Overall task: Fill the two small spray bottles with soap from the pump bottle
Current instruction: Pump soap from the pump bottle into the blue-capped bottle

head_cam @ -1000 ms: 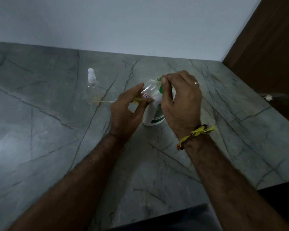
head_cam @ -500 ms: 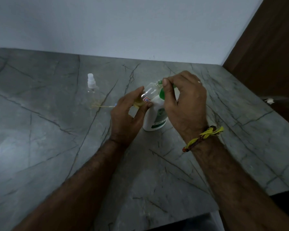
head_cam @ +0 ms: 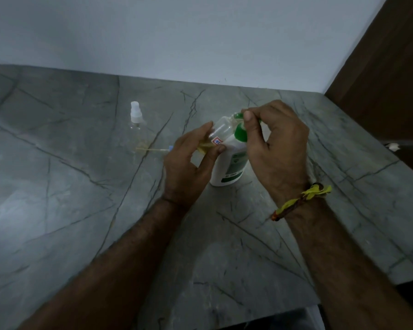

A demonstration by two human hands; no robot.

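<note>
On grey marble counter (head_cam: pixel 81 210), tilting small bottle (head_cam: pixel 221 129) in left hand (head_cam: pixel 188 163), fingers curled round its base, mouth slanting up-right to green nozzle (head_cam: pixel 239 115), right hand (head_cam: pixel 277 148) pressing pump (head_cam: pixel 241 132) of upright soap bottle (head_cam: pixel 229 163); second spray bottle (head_cam: pixel 137 120) standing well left

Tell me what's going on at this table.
A person is filling a small clear bottle from a white pump bottle that stands on the grey table. The left hand holds the small bottle tilted, its mouth up at the green pump, and some yellowish liquid sits in its low end. The right hand is on the pump head. A second spray bottle, capped, stands apart to the left, with a thin spray tube lying near it.
</note>
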